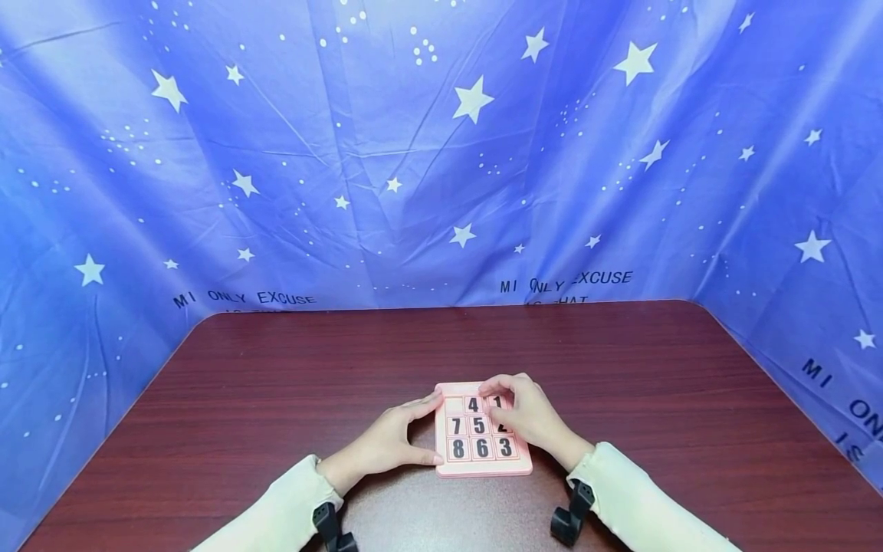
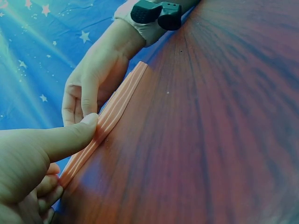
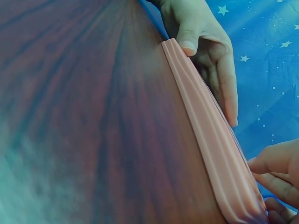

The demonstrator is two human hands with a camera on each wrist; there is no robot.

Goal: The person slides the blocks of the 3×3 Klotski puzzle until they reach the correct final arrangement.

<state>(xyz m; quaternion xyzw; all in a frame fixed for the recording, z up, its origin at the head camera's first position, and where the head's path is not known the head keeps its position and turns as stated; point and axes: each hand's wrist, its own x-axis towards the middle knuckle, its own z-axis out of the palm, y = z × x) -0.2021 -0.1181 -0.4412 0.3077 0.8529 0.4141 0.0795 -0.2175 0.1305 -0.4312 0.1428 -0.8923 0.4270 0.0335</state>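
Observation:
A pink number slide puzzle (image 1: 483, 469) lies on the table, its rows reading 4 and 1, then 7, 5, 2, then 8, 6, 3. The top left slot holds no tile. My left hand (image 1: 386, 443) holds the puzzle's left side, thumb near the front corner and fingers near the back one. In the left wrist view that thumb (image 2: 77, 135) presses on the ridged pink edge (image 2: 122, 100). Over the upper right tiles is my right hand (image 1: 527, 414), thumb at the 2 tile and index fingertip by the 4 and 1, partly covering them.
The dark red wooden table (image 1: 310, 368) spreads around the puzzle. A blue curtain (image 1: 400, 153) with white stars hangs behind and beside it. Black wrist cameras (image 1: 571, 514) are strapped at both pale sleeves.

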